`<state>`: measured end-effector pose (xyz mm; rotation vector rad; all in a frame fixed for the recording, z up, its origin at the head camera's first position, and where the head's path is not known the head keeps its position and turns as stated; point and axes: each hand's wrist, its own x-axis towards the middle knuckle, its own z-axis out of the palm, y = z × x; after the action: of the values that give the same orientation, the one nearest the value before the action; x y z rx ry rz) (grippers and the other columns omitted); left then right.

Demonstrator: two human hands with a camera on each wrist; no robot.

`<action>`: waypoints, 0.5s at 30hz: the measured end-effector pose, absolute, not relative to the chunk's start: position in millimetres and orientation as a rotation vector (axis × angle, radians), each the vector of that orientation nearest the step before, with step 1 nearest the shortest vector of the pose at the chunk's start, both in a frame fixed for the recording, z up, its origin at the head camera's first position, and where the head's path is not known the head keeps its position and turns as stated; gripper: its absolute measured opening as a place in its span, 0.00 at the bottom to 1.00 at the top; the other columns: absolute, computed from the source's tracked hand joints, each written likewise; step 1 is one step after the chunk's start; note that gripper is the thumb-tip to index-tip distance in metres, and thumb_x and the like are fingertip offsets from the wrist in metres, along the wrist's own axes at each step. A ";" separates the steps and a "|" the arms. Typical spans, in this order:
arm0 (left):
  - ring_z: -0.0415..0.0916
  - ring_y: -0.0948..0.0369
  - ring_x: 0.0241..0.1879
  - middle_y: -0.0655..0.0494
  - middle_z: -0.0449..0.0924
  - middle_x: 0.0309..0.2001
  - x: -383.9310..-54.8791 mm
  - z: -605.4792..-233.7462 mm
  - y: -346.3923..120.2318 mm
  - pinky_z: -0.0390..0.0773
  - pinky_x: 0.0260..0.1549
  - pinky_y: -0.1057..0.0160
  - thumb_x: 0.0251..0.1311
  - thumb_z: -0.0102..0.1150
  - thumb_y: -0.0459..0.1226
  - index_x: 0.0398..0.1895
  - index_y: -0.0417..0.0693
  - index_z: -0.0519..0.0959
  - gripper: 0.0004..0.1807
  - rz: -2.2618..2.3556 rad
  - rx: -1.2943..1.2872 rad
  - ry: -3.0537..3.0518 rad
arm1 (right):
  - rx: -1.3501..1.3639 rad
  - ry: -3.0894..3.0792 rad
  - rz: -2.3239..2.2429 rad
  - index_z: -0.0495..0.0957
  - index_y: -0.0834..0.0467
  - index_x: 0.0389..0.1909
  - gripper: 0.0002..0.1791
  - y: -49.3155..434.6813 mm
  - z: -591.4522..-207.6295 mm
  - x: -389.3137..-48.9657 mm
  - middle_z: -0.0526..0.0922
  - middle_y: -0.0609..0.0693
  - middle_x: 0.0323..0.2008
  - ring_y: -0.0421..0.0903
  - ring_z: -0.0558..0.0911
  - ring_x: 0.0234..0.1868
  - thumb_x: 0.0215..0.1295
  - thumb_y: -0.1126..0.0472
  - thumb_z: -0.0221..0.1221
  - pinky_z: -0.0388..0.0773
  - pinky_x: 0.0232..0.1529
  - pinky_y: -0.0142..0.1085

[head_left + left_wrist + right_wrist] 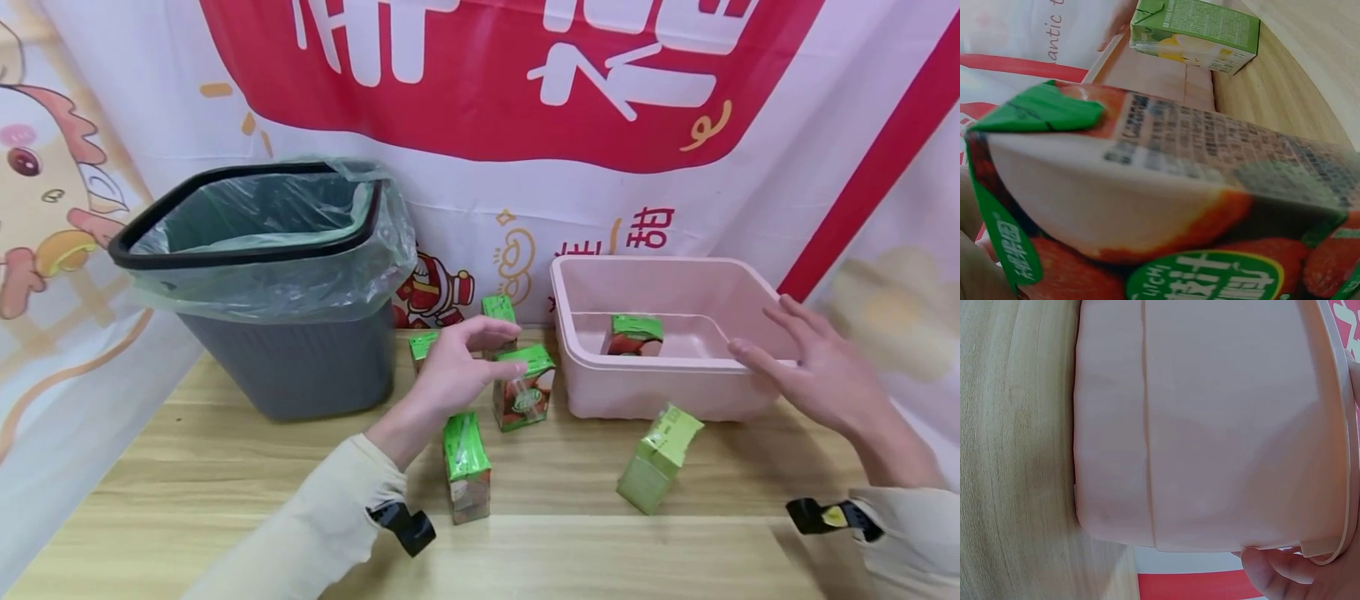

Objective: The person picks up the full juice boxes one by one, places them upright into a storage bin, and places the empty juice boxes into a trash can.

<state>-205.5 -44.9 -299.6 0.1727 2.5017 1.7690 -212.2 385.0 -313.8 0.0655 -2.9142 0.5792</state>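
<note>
The left hand (453,365) arches over a mid-frame carton (523,398), fingers wide; the right hand (832,379) grips the tub (626,390), frame right, likely steadying it.

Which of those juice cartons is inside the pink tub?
The green-topped carton within the pink tub, partly hidden by its front wall; all other visible cartons are outside it.

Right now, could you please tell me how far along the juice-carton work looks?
Apparently early, if the pink bin is the destination. Done: one juice carton sits inside it. In hand: the left hand is among cartons; the right hand holds the pink bin's rim. Left: five cartons visible on the wooden table, including a litchi carton and the pale-green carton.
</note>
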 end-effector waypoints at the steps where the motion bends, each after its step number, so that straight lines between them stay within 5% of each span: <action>1: 0.78 0.52 0.67 0.54 0.86 0.63 -206.0 -300.5 -45.2 0.71 0.71 0.44 0.57 0.79 0.37 0.56 0.62 0.86 0.23 1.767 0.165 2.501 | 0.067 -2.914 0.578 0.48 0.57 0.86 0.52 384.9 -313.9 -212.2 0.41 0.66 0.86 0.79 0.48 0.81 0.74 0.30 0.51 0.54 0.61 0.84; 15: 0.84 0.57 0.58 0.61 0.89 0.57 -212.6 -303.3 -48.0 0.77 0.66 0.50 0.53 0.82 0.36 0.56 0.62 0.87 0.26 1.593 0.155 2.550 | 0.037 -2.924 0.579 0.46 0.56 0.87 0.54 382.3 -312.6 -211.1 0.40 0.67 0.86 0.79 0.48 0.80 0.73 0.28 0.51 0.54 0.61 0.84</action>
<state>-212.6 -48.0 -303.3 0.1550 2.5497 1.5926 -211.1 382.3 -312.6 0.0366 -2.9239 0.5790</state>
